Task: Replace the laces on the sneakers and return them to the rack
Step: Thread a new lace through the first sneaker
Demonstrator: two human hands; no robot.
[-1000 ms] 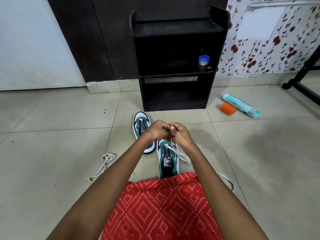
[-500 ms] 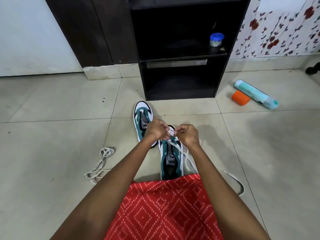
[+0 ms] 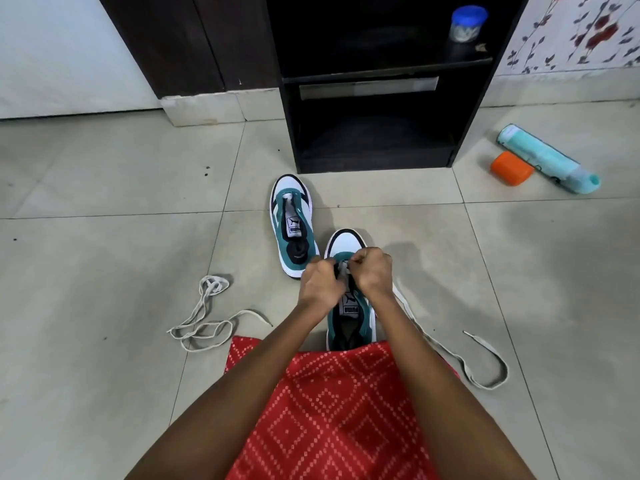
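Two teal-and-white sneakers stand on the tiled floor. The nearer sneaker (image 3: 349, 317) is right in front of my lap. My left hand (image 3: 320, 284) and my right hand (image 3: 372, 273) are curled over its front eyelets, both pinching a white lace (image 3: 485, 381) that trails off to the right across the floor. The farther sneaker (image 3: 292, 221) has no lace and sits just left of it, toe toward the black shoe rack (image 3: 377, 140). A second loose lace (image 3: 204, 317) lies tangled on the floor to the left.
A teal bottle (image 3: 547, 159) and an orange cap (image 3: 510, 168) lie on the floor right of the rack. A blue-lidded jar (image 3: 465, 24) stands on the rack's middle shelf. My red patterned garment (image 3: 332, 410) covers my lap.
The view has tilted down and drawn closer to the shoes. My hands have come together again over the front eyelets of the nearer sneaker, and more of the trailing lace shows on the right.
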